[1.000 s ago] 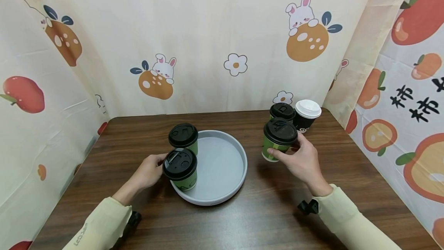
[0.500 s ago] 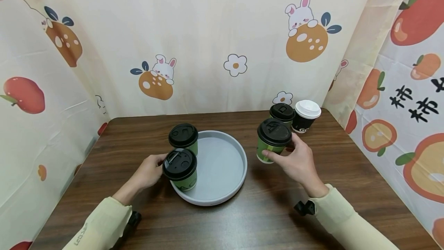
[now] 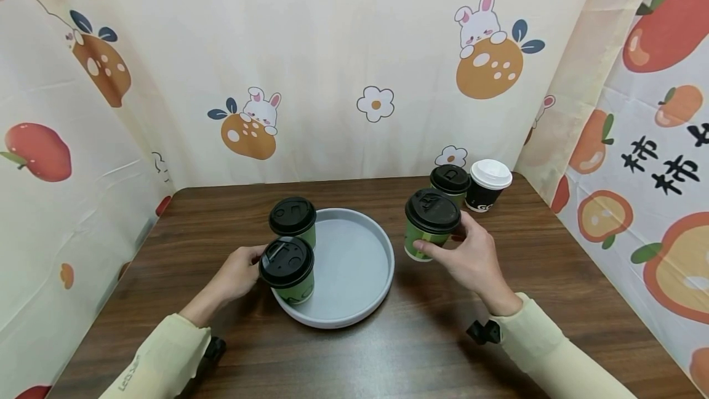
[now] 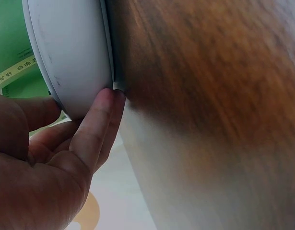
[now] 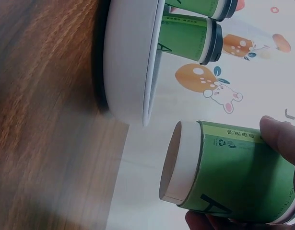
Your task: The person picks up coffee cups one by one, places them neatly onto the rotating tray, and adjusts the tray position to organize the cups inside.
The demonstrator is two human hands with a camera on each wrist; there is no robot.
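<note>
A round grey tray [image 3: 354, 263] sits on the wooden table, carrying a green paper cup with black lid [image 3: 288, 270] and another like it, the rear green cup [image 3: 293, 217], at its left side. My left hand [image 3: 238, 273] holds the tray's left edge; in the left wrist view the thumb is at the rim and the fingers lie against the outer wall. To the right of the tray, my right hand [image 3: 471, 257] grips a third green paper cup [image 3: 432, 220] around its sleeve. Its base shows in the right wrist view, raised off the table.
At the back right stand a green cup with black lid [image 3: 451, 180], partly hidden behind the held cup, and a black cup with white lid [image 3: 490, 183]. Printed curtains [image 3: 332, 128] hang behind the table [image 3: 388, 362] and at both sides.
My right hand has carried the green cup a short way left, toward the tray. The left hand, the tray and the cups on it stay where they were.
</note>
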